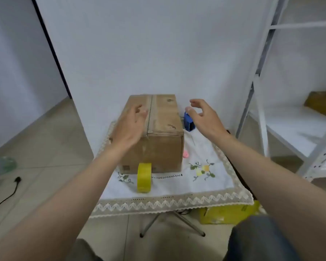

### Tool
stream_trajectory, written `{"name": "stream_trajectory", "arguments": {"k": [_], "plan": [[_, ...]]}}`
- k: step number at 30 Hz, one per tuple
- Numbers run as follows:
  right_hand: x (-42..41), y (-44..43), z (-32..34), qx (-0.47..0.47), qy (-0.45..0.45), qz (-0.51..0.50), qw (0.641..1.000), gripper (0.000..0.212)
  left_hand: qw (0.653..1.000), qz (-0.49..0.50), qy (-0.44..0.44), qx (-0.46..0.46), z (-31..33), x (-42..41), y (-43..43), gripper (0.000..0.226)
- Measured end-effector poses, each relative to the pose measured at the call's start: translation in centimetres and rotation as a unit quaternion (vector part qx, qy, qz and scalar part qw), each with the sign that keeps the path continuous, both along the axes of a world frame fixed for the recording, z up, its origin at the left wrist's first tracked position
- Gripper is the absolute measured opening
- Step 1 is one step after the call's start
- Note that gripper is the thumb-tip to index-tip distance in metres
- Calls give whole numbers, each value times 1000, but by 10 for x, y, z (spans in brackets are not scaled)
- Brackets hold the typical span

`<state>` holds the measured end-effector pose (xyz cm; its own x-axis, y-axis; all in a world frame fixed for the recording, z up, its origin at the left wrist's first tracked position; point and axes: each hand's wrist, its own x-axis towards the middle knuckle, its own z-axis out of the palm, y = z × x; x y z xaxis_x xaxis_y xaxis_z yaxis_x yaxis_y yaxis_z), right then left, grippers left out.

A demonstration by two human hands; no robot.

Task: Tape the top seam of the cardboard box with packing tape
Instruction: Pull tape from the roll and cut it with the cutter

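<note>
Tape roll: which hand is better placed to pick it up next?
Left, probably. The tape roll stands before the box, beneath the left forearm; the left hand is empty. The right hand hovers beyond the box's right side.

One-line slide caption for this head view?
Both open hands, left and right, reach toward the closed cardboard box; yellow tape roll stands untouched in front.

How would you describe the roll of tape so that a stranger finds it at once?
Look at the small table covered by a white embroidered cloth, where a cardboard box stands. Directly before the box's near face, toward the viewer, the tape roll stands on its edge. It is the only bright yellow ring on the cloth; the pink and blue items lie on the box's right.
</note>
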<state>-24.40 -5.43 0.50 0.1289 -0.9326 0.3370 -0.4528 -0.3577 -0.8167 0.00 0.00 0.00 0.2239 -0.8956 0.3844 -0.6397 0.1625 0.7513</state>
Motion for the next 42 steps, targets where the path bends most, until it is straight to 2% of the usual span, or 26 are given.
{"name": "stream_trajectory", "arguments": {"k": [4,9,16,21,30,34,39,42], "plan": [[11,-9,-37,38,23,-21,999,41,988,101,-100,58,-32,14,-15,53],[21,-11,-82,69,-13,-6,998,43,985,144,-68,62,-64,25,-24,47],[18,-13,-113,97,-94,-8,991,32,981,179,-74,6,-83,8,-24,37],[11,-19,-146,115,-103,-44,987,28,976,197,-94,-25,-95,2,-26,38],[3,-59,-172,132,61,-79,986,21,974,187,-106,-66,-105,5,-26,34],[9,-67,-180,154,122,-77,977,28,974,177,-110,-83,-106,8,-24,33],[17,-67,-180,150,167,-113,968,26,970,133,-55,-194,-117,21,-15,26],[22,-65,-181,158,183,-126,962,23,960,183,-41,-206,-122,26,-5,21]]}}
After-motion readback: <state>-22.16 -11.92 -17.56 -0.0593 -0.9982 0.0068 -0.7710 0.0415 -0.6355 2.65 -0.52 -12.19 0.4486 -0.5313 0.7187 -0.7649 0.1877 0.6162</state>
